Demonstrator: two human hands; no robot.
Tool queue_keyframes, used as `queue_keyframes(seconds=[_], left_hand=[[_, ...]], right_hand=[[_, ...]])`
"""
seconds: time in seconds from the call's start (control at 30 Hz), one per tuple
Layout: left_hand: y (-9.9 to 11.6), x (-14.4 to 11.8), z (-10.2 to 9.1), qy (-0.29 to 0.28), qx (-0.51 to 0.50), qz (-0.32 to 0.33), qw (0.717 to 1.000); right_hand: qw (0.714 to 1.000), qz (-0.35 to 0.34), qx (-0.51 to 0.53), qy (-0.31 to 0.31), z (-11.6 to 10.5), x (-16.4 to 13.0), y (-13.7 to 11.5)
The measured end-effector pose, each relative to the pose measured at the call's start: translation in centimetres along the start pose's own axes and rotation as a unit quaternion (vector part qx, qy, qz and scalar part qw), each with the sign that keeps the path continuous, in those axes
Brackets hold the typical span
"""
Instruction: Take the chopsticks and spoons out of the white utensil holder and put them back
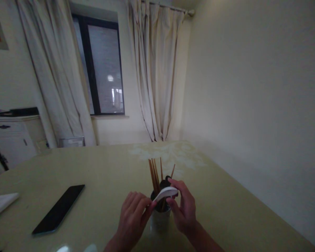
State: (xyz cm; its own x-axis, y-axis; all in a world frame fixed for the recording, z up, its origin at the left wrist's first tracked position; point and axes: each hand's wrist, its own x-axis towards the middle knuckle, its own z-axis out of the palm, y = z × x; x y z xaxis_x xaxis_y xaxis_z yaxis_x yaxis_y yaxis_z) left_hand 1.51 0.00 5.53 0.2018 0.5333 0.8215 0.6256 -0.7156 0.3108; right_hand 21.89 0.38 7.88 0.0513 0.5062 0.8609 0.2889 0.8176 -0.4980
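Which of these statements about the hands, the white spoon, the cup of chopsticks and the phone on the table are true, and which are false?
1. Both hands hold the white spoon above the cup. True: left hand and right hand each pinch one end.
2. The cup holds wooden chopsticks. True.
3. The phone lies to the right of the cup. False: it lies to the left, on the table.
4. The phone's screen is lit. False: it is dark.
5. The curtains cover the window fully. False: they are drawn apart.
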Motion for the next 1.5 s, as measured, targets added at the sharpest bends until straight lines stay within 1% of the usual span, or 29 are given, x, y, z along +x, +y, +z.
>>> queue_keyframes(seconds=[0.03,0.07,0.1,0.2,0.27,0.33,0.43,0.5,0.57,0.63,0.7,0.77,0.8,0.87,0.9,0.93,0.97,1.0,1.03,1.13,1.2,1.33,1.5], left_hand=[[0.2,-0.3,0.2,-0.011,-0.006,0.009,1.000],[0.3,-0.5,0.3,-0.018,-0.016,0.003,1.000],[0.3,-0.7,0.4,-0.020,-0.029,-0.017,0.999],[0.2,-1.3,0.8,-0.016,-0.089,-0.111,0.990],[0.0,-1.7,1.1,-0.038,-0.134,-0.156,0.978],[-0.3,-2.0,1.7,-0.085,-0.175,-0.184,0.964],[-0.9,-2.6,3.0,-0.160,-0.224,-0.215,0.937],[-1.2,-2.8,3.8,-0.191,-0.253,-0.212,0.924],[-1.4,-2.9,4.2,-0.201,-0.271,-0.200,0.920],[-1.5,-2.8,4.2,-0.198,-0.271,-0.194,0.922],[-1.4,-2.6,4.0,-0.204,-0.262,-0.183,0.925],[-1.3,-2.4,3.8,-0.211,-0.254,-0.169,0.929],[-1.3,-2.3,3.7,-0.211,-0.249,-0.165,0.931],[-1.3,-2.3,3.6,-0.207,-0.240,-0.168,0.933],[-1.3,-2.3,3.6,-0.205,-0.236,-0.174,0.934],[-1.4,-2.3,3.6,-0.205,-0.235,-0.179,0.933],[-1.4,-2.3,3.6,-0.205,-0.237,-0.181,0.932],[-1.5,-2.3,3.6,-0.206,-0.243,-0.181,0.931],[-1.5,-2.3,3.5,-0.207,-0.250,-0.178,0.929],[-1.4,-2.1,3.3,-0.205,-0.263,-0.165,0.928],[-1.2,-2.0,3.0,-0.204,-0.256,-0.158,0.932],[-0.9,-1.8,2.9,-0.208,-0.236,-0.154,0.937],[-1.0,-1.8,3.1,-0.210,-0.225,-0.174,0.935]], right_hand=[[1.000,-0.001,-0.002,-0.005,0.0,0.0,-0.1],[1.000,0.004,-0.006,-0.001,0.0,0.0,-0.2],[1.000,0.014,-0.010,0.012,-0.1,0.1,-0.2],[0.995,0.057,-0.030,0.078,-0.7,0.9,0.0],[0.992,0.067,-0.051,0.092,-1.3,1.6,0.2],[0.994,0.051,-0.076,0.062,-1.7,2.0,0.5],[0.994,-0.006,-0.110,-0.005,-1.4,1.9,0.9],[0.990,-0.051,-0.128,-0.039,-0.8,1.4,1.1],[0.985,-0.078,-0.138,-0.067,-0.3,0.8,1.4],[0.984,-0.081,-0.138,-0.084,0.1,0.5,1.5],[0.986,-0.074,-0.123,-0.083,0.1,0.4,1.5],[0.992,-0.054,-0.091,-0.065,-0.1,0.6,1.5],[0.996,-0.034,-0.073,-0.041,-0.2,0.7,1.5],[0.998,0.036,-0.047,0.036,-0.3,1.1,1.7],[0.993,0.078,-0.039,0.076,-0.4,1.3,1.8],[0.987,0.115,-0.033,0.106,-0.4,1.4,2.0],[0.982,0.145,-0.027,0.119,-0.3,1.6,2.3],[0.979,0.166,-0.019,0.114,-0.3,1.7,2.6],[0.979,0.178,-0.011,0.096,-0.2,1.8,2.9],[0.983,0.180,0.012,0.029,0.3,1.6,3.6],[0.984,0.178,0.020,0.011,0.6,1.4,3.8],[0.979,0.196,0.040,0.036,0.6,1.1,3.8],[0.980,0.183,0.048,0.058,0.4,1.0,3.5]])
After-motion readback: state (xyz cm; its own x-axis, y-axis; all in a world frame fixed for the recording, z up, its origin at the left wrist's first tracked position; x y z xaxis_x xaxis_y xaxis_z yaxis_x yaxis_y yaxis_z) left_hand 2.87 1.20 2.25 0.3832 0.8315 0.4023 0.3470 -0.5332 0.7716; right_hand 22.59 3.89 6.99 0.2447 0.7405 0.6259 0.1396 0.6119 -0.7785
